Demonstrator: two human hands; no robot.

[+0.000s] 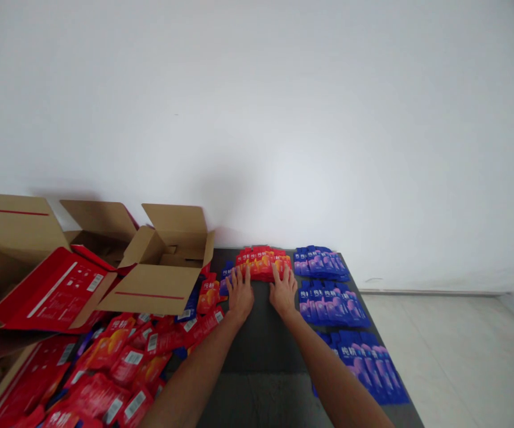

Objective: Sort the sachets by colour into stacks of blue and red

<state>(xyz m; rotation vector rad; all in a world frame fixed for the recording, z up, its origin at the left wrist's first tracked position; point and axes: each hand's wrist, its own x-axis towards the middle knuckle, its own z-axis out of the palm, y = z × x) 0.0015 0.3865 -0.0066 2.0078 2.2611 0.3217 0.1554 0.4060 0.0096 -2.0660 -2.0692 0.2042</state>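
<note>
At the table's far edge, an overlapping row of red pouches (261, 261) with orange fruit prints lies against the wall. My left hand (240, 292) rests at the row's near left side, fingers stretched out and touching the pouches. On the near right side, my right hand (284, 291) also has its fingers spread against the row. Neither hand is closed around a pouch. Just left of my left hand lie a loose red pouch (208, 293) and a partly hidden blue pouch (226, 274).
Blue pouches in overlapping rows (320, 263), (332, 303), (364, 362) line the table's right edge. A heap of red pouches (105, 380) covers the left. Open cardboard boxes (163, 285) stand behind it. A white wall (257, 119) borders the dark table (261, 351).
</note>
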